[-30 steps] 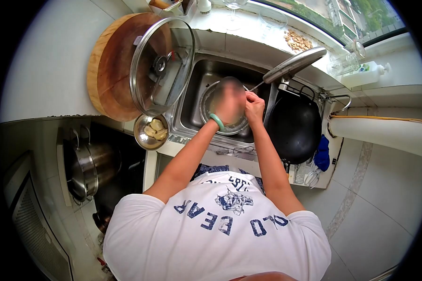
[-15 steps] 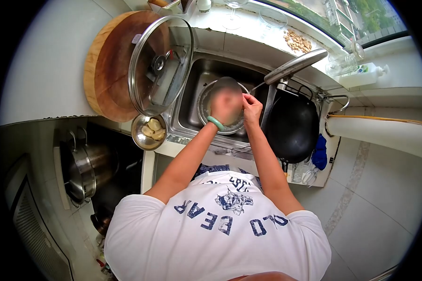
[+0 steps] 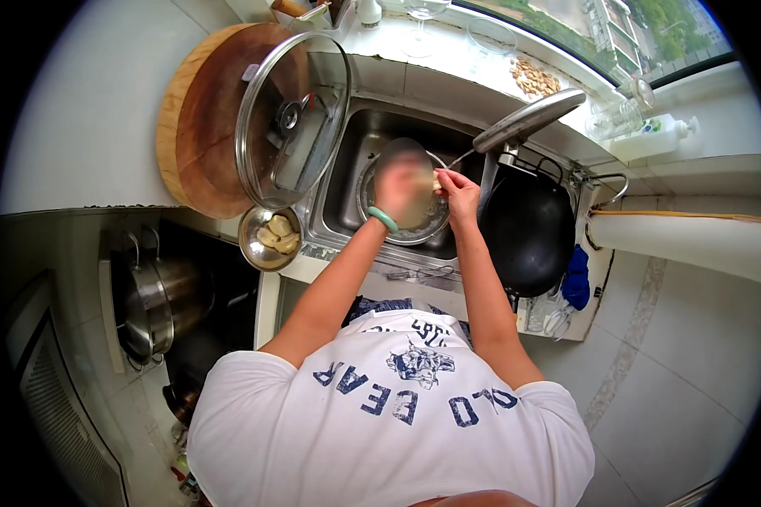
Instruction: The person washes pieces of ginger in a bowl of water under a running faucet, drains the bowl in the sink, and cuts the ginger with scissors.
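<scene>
Over a round metal basin (image 3: 435, 230) in the sink (image 3: 338, 196), both hands are close together. My right hand (image 3: 460, 194) is closed in a pinch on a small pale piece (image 3: 436, 181), too small to name surely. My left hand (image 3: 397, 188), with a green bangle (image 3: 384, 220) at the wrist, is next to it; a blur covers its fingers, so their hold is hidden. Cloudy liquid shows in the basin. To the left, a small metal bowl (image 3: 249, 240) holds several pale yellowish pieces (image 3: 279, 233).
A black wok (image 3: 528, 228) stands right of the sink, below the metal faucet (image 3: 528, 118). At left, a glass lid (image 3: 292, 169) leans before a round wooden board (image 3: 182, 127). Peanut-like pieces (image 3: 535, 78) and glassware (image 3: 418, 38) occupy the windowsill. Steel pots (image 3: 148, 296) are lower left.
My right hand has moved slightly right and down, and the pale piece at its fingertips shows more clearly. My left hand has shifted slightly left. The bowl stays put.
</scene>
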`<move>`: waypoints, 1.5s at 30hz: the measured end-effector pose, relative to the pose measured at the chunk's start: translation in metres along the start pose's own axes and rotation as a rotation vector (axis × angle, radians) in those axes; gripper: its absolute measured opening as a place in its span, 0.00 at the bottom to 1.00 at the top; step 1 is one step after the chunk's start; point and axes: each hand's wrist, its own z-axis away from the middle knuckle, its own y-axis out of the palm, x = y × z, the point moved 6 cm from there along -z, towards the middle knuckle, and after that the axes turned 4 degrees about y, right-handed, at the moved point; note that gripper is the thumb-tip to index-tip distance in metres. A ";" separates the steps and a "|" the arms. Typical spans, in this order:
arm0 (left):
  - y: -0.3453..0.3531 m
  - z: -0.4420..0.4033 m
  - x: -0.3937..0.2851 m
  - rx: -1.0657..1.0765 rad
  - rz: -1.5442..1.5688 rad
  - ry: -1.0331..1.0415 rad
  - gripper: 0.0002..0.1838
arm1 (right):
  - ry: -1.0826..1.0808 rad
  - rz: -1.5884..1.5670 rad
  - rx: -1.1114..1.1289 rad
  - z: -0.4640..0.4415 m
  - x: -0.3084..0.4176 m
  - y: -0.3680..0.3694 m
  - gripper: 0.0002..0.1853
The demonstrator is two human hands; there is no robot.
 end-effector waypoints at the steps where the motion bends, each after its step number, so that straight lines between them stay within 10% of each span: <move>1: 0.001 0.000 -0.003 0.005 -0.035 0.018 0.20 | 0.014 -0.047 0.001 -0.001 -0.005 -0.002 0.10; 38: 0.003 0.010 0.004 -0.159 0.386 -0.237 0.08 | -0.084 -0.350 0.112 0.008 0.000 0.003 0.13; 45: 0.008 0.009 -0.018 -0.031 0.112 -0.053 0.24 | 0.053 -0.123 0.171 0.009 -0.009 0.008 0.16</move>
